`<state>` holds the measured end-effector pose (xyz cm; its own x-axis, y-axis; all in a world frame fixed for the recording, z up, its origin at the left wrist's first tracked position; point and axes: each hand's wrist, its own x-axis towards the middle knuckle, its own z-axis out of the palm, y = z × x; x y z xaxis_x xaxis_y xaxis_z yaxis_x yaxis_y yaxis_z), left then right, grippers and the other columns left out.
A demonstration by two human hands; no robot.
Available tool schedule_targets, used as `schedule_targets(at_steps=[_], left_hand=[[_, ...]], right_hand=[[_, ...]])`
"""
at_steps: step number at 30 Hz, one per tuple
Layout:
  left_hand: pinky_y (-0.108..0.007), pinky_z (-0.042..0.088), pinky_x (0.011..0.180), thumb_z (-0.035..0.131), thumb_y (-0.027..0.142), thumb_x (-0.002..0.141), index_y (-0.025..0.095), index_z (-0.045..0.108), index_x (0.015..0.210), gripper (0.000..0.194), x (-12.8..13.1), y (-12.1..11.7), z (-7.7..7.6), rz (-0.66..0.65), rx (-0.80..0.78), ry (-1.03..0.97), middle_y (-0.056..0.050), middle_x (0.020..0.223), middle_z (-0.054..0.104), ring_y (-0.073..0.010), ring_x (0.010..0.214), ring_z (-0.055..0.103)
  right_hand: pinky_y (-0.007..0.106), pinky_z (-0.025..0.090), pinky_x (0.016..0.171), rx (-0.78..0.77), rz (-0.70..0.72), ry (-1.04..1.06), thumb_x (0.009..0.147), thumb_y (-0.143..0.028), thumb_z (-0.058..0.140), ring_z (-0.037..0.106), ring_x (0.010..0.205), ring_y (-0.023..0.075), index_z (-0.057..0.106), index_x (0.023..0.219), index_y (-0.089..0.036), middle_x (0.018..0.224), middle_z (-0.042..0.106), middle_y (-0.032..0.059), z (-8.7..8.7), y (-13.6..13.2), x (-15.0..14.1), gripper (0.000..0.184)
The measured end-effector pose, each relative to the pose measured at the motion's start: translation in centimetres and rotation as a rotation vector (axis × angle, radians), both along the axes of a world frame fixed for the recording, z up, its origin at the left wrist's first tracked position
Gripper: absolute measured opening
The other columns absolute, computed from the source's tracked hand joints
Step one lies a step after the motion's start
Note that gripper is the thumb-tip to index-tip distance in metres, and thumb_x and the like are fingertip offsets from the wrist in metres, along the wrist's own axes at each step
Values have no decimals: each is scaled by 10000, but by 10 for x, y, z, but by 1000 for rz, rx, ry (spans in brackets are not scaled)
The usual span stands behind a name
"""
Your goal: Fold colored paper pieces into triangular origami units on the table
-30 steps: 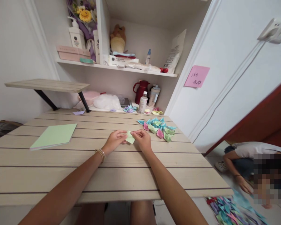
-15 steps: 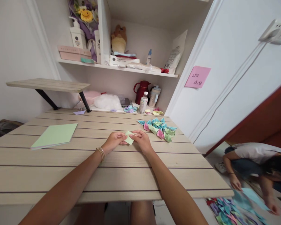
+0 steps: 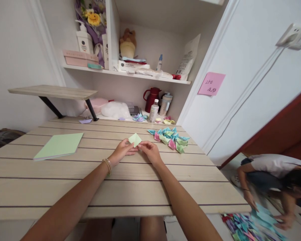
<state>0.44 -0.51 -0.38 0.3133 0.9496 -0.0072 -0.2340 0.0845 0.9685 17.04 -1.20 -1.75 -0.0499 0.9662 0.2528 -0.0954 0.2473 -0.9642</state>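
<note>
A small pale green folded paper [image 3: 134, 139], diamond-shaped with a crease down its middle, is held just above the wooden table. My left hand [image 3: 124, 148] pinches its lower left part between thumb and fingers. With fingertips close together, my right hand [image 3: 149, 150] grips the paper's lower right corner. To the right of my hands lies a cluster of folded paper pieces [image 3: 169, 135] in blue, green and pink. A stack of green paper sheets [image 3: 60, 145] rests on the table's left side.
A small raised shelf [image 3: 54, 91] on black legs stands at the back left. A clear bottle [image 3: 153, 110] and a red jug [image 3: 152, 98] are at the back. On the floor at right, another person [image 3: 271, 177] crouches over colourful folded papers [image 3: 240, 225].
The green paper has turned and moved slightly up and left, showing a larger diamond face. My right fingers have shifted to its lower corner. The other person's hands have come closer together.
</note>
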Motion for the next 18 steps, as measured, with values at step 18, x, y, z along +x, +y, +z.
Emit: schedule_targets(at_steps=[18], left_hand=[[-224, 465, 451, 627, 372, 685, 158, 470, 1148, 534, -4, -4, 2, 62, 398, 347, 25, 549, 592, -110, 422, 554]], right_hand=[[218, 366, 532, 424, -259, -685, 736, -357, 568, 476, 524, 105, 650, 693, -180, 674, 562, 19, 4, -3, 7, 199]])
